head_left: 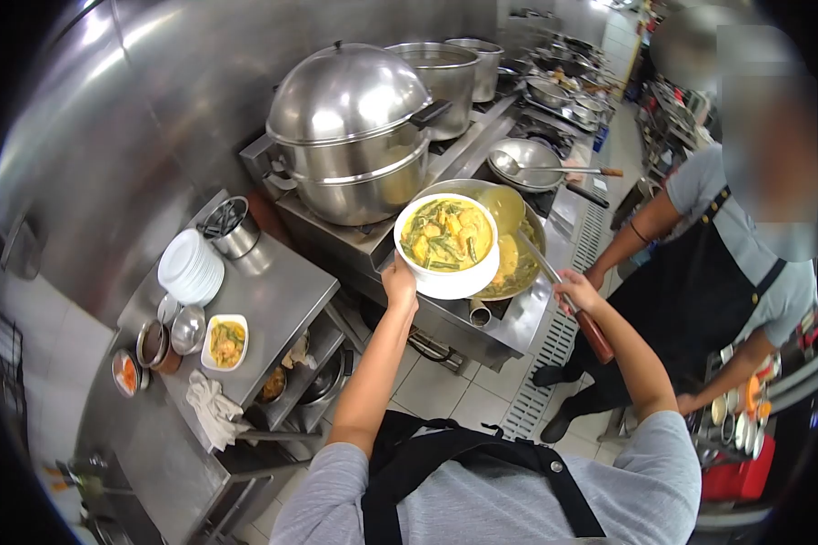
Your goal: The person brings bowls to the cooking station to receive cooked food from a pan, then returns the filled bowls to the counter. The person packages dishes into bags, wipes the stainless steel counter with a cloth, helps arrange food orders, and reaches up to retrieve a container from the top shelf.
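My left hand (399, 283) is closed on the rim of a white bowl (450, 289), tilted toward me and full of yellow curry (445, 234) with green beans and pale chunks. A white plate or second rim seems to sit under it; I cannot tell which. In my right hand (578, 292) is a ladle (542, 259) with a reddish-brown handle. Its yellow-coated scoop rests just beside the bowl, over a wide wok (538, 238) on the stove. More of the same yellow curry lies in the wok, partly hidden by the bowl.
A large lidded steamer pot (350, 118) stands behind the bowl. Stacked white plates (191, 268), a square dish of curry (224, 342) and a cloth (216, 409) sit on the left counter. A co-worker in a black apron (682, 282) stands close on my right. Another wok (527, 163) holds a ladle.
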A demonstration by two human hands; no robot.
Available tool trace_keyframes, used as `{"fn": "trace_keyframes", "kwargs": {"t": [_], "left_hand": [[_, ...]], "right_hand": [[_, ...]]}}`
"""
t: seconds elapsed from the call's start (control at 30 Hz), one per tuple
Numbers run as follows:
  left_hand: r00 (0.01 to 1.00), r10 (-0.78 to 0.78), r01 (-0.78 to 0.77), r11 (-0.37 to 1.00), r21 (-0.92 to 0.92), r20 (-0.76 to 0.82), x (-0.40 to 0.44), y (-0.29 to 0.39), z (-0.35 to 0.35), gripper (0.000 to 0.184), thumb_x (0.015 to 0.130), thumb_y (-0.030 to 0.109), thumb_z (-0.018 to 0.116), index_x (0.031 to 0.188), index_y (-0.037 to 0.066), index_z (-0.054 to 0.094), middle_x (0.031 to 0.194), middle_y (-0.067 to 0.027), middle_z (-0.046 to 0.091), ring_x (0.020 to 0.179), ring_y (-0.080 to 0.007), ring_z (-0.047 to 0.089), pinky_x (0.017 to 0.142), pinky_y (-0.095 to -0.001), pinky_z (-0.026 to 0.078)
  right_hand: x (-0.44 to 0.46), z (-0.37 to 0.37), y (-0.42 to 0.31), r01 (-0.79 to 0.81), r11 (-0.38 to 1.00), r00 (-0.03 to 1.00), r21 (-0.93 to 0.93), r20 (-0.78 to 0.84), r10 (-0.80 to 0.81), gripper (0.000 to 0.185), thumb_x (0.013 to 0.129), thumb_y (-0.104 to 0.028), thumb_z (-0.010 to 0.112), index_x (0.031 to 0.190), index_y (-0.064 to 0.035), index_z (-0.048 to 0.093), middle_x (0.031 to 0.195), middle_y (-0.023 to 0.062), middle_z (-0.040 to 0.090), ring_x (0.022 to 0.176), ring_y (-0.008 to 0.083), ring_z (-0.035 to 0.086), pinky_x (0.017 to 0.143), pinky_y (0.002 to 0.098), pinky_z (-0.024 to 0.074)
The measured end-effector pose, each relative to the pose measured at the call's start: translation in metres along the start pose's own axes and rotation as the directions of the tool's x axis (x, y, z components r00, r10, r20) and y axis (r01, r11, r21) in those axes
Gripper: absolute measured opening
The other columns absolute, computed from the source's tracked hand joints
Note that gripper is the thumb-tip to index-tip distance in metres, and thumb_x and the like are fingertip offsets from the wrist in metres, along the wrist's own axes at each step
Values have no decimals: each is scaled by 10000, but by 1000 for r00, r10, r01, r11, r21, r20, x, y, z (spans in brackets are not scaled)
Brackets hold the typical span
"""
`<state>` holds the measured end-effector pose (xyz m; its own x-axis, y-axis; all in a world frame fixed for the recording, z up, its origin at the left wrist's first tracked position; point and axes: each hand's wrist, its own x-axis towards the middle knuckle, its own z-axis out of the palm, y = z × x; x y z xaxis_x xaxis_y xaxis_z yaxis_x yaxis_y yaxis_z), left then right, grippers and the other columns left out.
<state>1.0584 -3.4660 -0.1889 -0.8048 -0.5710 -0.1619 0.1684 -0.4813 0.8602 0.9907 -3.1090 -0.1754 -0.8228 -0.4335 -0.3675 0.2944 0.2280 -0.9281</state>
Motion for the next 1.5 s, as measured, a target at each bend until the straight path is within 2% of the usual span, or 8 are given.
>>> {"fn": "trace_keyframes", "kwargs": {"t": [0.23, 0.33, 0.4, 0.53, 1.13, 1.27, 1.37, 1.5], "left_hand": [[997, 64, -65, 998, -21, -51, -16, 34, -46, 380, 919, 248, 402, 885, -89, 573, 864, -109, 612, 771, -117, 564, 673, -256, 429], [993, 76, -80, 996, -35, -93, -26, 57, -65, 312, 900, 170, 391, 902, -102, 545, 879, -145, 604, 763, -175, 592, 666, -285, 466], [988, 92, -100, 993, -64, -124, -29, 65, -84, 250, 878, 89, 385, 913, -123, 513, 888, -187, 596, 746, -230, 615, 628, -317, 501], [984, 108, -118, 991, -63, -143, -40, 92, -115, 223, 864, 82, 427, 921, -117, 510, 880, -179, 598, 736, -222, 615, 617, -318, 498], [983, 77, -86, 995, -46, -169, -39, 163, -248, 276, 884, 129, 383, 898, -81, 561, 855, -137, 606, 725, -175, 588, 630, -285, 460], [976, 98, -110, 993, -50, -193, -42, 176, -264, 276, 884, 140, 396, 896, -80, 563, 853, -129, 608, 726, -165, 586, 630, -276, 457], [974, 116, -131, 989, -64, -195, -39, 183, -275, 249, 879, 106, 391, 947, -98, 516, 909, -168, 596, 776, -216, 601, 670, -308, 489], [963, 90, -107, 993, -53, -256, -42, 189, -290, 264, 887, 133, 396, 949, -90, 522, 899, -158, 598, 767, -201, 601, 645, -303, 484]], "right_hand": [[26, -26, 26, -70, 954, 995, -290, 49, 88, 280, 786, -171, 577, 969, -8, 440, 646, 125, 565, 468, 200, 553, 400, 317, 459], [33, -9, -18, 90, 135, 955, -987, 47, -292, 363, 697, -289, 659, 894, 3, 574, 760, 167, 600, 740, 280, 590, 663, 363, 454], [37, 39, -59, 283, 86, 734, -955, 158, -661, 305, 707, -263, 663, 848, 0, 603, 790, 155, 593, 719, 250, 572, 660, 326, 447], [10, 181, -129, 679, 555, 717, -481, 271, -642, 268, 680, -194, 713, 859, -15, 626, 738, 52, 574, 681, 114, 510, 608, 243, 422], [5, 408, -293, 810, 24, 397, -587, 517, -758, 130, 694, -90, 604, 815, -41, 615, 594, 3, 494, 551, 96, 470, 518, 248, 397], [45, 406, -284, 617, 202, 783, -760, 569, -250, 200, 637, -104, 641, 834, -70, 632, 631, 20, 555, 573, 121, 515, 520, 251, 419], [63, 419, -236, 614, 296, 738, -732, 665, 112, 267, 614, -169, 728, 826, -42, 629, 640, 1, 577, 583, 90, 519, 500, 233, 409], [77, 432, -215, 693, 426, 635, -582, 772, 20, 201, 659, -174, 706, 775, -36, 617, 634, -3, 575, 596, 76, 521, 516, 220, 408]]}}
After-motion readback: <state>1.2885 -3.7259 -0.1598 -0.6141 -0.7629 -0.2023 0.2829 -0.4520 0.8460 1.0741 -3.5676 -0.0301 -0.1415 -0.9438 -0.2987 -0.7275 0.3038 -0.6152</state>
